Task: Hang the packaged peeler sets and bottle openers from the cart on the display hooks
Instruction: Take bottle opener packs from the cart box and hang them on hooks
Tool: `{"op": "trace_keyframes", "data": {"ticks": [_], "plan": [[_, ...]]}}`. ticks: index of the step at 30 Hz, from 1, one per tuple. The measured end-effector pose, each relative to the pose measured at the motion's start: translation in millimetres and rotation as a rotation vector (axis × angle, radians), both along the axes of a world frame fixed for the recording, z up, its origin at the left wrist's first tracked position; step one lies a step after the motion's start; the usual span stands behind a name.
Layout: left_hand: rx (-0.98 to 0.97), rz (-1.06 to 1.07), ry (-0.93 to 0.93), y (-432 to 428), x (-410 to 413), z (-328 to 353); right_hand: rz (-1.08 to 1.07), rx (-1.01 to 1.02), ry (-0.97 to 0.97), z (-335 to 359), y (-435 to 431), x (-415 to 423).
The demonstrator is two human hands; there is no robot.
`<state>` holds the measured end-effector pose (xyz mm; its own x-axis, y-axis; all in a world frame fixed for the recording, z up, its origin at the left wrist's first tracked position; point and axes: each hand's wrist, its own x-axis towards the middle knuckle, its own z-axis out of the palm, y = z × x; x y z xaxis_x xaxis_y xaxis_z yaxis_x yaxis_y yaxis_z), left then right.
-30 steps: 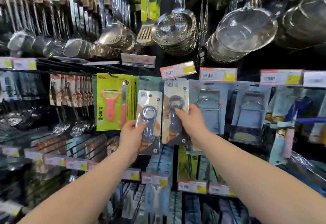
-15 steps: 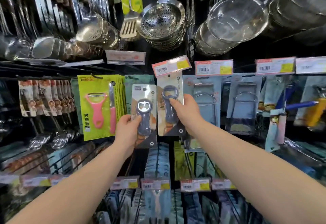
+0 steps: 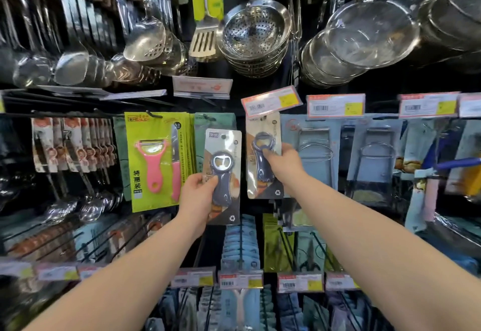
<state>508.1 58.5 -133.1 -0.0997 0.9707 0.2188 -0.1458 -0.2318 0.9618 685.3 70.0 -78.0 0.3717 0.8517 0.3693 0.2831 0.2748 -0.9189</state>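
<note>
Holding bottle openers [image 3: 221,174] in both hands [image 3: 196,195].

Head-worn wide view — facing the hook display [image 3: 78,114], close up

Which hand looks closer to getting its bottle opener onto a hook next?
The right hand. Its grey bottle opener on a beige card reaches up under the tilted orange price tag, at hanging height. The left hand holds its matching carded opener lower, its hanging hole clearly free.
</note>
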Motion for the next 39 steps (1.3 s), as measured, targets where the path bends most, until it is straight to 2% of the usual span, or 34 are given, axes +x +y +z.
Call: {"op": "trace_keyframes", "data": {"ticks": [4,7,10,13,16,20,27,34,39], "plan": [[-0.009,0.002,-0.007,4.5,-4.0,-3.2,-0.010,-0.062,-0.128,-6.7,7.4,0.0],[0.015,-0.013,-0.016,5.0,-1.6,-3.5,-0.110,-0.066,-0.266,-13.0,1.3,-0.7],[0.026,-0.046,-0.027,3.7,5.8,-0.7,-0.059,0.020,-0.244,-17.4,-13.9,-7.4],[0.065,-0.086,-0.034,0.1,20.4,5.7,0.095,-0.041,-0.179,-19.7,-28.8,-17.3],[0.114,-0.114,-0.018,-4.7,37.2,14.2,0.030,0.055,-0.235,-19.7,-37.6,-18.7],[0.138,-0.142,-0.021,-10.0,53.2,24.0,-0.035,0.131,-0.183,-16.6,-44.3,-9.1],[0.119,-0.219,-0.046,-15.2,66.6,30.5,-0.064,0.132,-0.184,-13.0,-45.8,3.9],[0.161,-0.167,-0.031,-9.4,70.5,34.8,-0.061,0.152,-0.194,-7.6,-42.4,7.0],[0.141,-0.187,-0.117,-10.9,69.2,30.0,-0.029,0.153,-0.185,-11.7,-37.8,4.1]]}}
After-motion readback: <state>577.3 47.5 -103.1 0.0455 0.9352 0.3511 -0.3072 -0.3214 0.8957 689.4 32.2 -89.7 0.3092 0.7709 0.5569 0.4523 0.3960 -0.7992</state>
